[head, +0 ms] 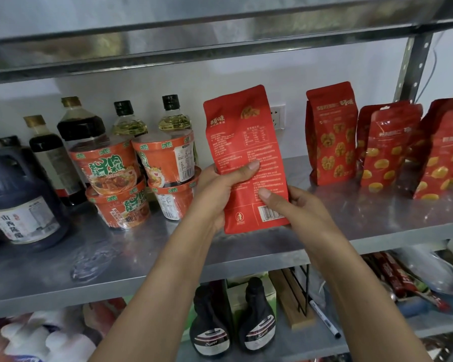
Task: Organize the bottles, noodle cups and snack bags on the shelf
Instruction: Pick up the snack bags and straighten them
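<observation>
Left hand (220,184) and right hand (296,207), rising from 6 o'clock, are each holding a curled grip on a red snack bag (243,142) above the shelf (141,257). Bottles (24,194) are standing at 9 o'clock, noodle cups (120,184) beside them. The bag is likely awaiting placement in the bag row (332,137) at 3 o'clock, front turned outward.

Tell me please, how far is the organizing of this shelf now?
Done, it seems: the bottles stand grouped at the left, four noodle cups are stacked in two pairs beside them, and at least three snack bags stand at the right. In hand: the left hand and right hand hold one more red bag above the shelf. Left: probably to stand it with the other bags.
</observation>
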A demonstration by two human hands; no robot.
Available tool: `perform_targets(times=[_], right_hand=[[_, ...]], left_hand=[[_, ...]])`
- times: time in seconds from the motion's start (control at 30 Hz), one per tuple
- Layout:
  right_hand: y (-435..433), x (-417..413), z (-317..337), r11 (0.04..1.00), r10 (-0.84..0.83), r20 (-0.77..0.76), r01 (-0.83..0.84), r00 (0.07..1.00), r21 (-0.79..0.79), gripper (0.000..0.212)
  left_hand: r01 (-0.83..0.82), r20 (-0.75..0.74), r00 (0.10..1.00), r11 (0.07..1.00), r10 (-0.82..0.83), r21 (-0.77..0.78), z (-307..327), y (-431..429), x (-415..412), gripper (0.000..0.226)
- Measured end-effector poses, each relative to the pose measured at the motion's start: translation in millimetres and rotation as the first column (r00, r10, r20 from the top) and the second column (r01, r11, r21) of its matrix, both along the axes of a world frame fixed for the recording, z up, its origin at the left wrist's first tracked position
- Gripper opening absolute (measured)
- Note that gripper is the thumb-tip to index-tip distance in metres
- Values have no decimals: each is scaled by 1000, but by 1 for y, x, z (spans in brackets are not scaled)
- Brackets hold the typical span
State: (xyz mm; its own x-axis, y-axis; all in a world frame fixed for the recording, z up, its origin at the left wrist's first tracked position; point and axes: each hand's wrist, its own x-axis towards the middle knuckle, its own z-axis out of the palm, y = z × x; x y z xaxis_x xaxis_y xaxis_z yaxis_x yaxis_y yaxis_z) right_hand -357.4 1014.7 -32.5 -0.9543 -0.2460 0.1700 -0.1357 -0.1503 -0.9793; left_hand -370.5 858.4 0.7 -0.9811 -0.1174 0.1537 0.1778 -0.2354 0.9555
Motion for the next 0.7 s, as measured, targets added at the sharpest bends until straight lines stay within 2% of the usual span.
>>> perform_targets(times=[0.2, 0.37, 0.5, 0.6, 0.7], right_hand=[[0, -2, -4, 999, 0, -1, 0, 1000, -53, 36], [7, -8, 5, 995, 84, -18, -83, 996, 59, 39], [15, -13, 50, 1000, -12, -156, 9, 988, -18, 53], [14, -11, 89, 995, -53, -263, 28, 963, -100, 39], [10, -10, 109, 990, -95, -299, 58, 949, -129, 35]], left_hand=[[-14, -10, 1000, 1000, 13, -22, 0, 1, 0, 39], [-25, -114, 993, 999, 20, -48, -5, -4, 2, 58], [-41, -225, 974, 986, 3, -161, -13, -6, 4, 61], [-61, -245, 969, 962, -6, -266, -17, -2, 5, 67], [-92, -274, 962, 944, 2, -316, -20, 0, 3, 68]])
